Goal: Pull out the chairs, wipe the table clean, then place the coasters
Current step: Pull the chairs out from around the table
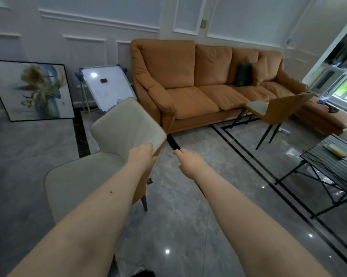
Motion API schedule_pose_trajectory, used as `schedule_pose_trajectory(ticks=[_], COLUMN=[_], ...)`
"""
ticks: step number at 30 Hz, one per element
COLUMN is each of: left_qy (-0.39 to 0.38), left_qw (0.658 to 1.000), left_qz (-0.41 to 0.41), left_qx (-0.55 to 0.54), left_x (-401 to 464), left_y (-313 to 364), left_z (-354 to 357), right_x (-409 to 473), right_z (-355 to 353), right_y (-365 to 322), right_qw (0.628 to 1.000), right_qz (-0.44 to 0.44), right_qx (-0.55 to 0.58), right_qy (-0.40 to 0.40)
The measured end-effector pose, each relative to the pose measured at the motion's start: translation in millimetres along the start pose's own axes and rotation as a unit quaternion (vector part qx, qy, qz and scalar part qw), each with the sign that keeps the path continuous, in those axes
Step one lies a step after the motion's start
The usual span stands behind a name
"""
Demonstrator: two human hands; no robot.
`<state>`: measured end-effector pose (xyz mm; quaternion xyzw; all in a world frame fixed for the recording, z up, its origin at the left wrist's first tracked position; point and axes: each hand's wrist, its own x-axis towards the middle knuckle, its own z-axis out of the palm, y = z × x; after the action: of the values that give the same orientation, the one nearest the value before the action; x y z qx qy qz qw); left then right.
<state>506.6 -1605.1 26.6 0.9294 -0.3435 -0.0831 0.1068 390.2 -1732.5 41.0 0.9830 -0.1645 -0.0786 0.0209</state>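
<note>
A cream chair with an orange back shell [126, 124] stands on the floor at centre left, its seat toward me on the left. My left hand [143, 156] grips the right edge of its backrest. My right hand [188, 160] hovers just right of the chair, fingers loosely extended, holding nothing. A second chair of the same kind [282, 110] stands farther off at the right, in front of the sofa. A dark folding table [328, 156] with a slatted top sits at the right edge. No coasters or cloth are in view.
An orange sofa [208, 80] runs along the back wall. A small whiteboard [106, 84] and a framed picture [32, 88] lean on the wall at left. A yellow-and-white object [335, 150] lies on the folding table. Glossy grey floor tiles spread between the chairs.
</note>
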Motion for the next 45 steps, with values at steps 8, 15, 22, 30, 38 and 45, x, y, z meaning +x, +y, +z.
schedule_pose_trajectory(ticks=[8, 15, 22, 30, 38, 45], left_qy=[0.001, -0.01, 0.018, 0.004, -0.058, -0.091], left_qw=[0.998, 0.987, 0.95, 0.884, 0.803, 0.709], left_qz=[-0.055, -0.154, -0.296, -0.421, -0.494, -0.556], left_qx=[-0.04, -0.054, -0.101, -0.203, -0.327, -0.424], left_x=[128, 211, 283, 312, 326, 341], left_y=[-5, -24, -34, -31, -59, -61], left_z=[-17, -4, 8, 18, 22, 23], right_x=[130, 244, 350, 429, 486, 517], right_z=[-23, -26, -27, -27, -29, -19], right_y=[40, 63, 75, 73, 32, 7], right_qw=[0.999, 0.992, 0.961, 0.895, 0.809, 0.712], right_qz=[-0.044, -0.127, -0.274, -0.442, -0.572, -0.662], right_qx=[0.002, 0.001, -0.031, -0.06, -0.114, -0.225], right_qy=[0.007, -0.006, 0.019, 0.003, -0.071, -0.068])
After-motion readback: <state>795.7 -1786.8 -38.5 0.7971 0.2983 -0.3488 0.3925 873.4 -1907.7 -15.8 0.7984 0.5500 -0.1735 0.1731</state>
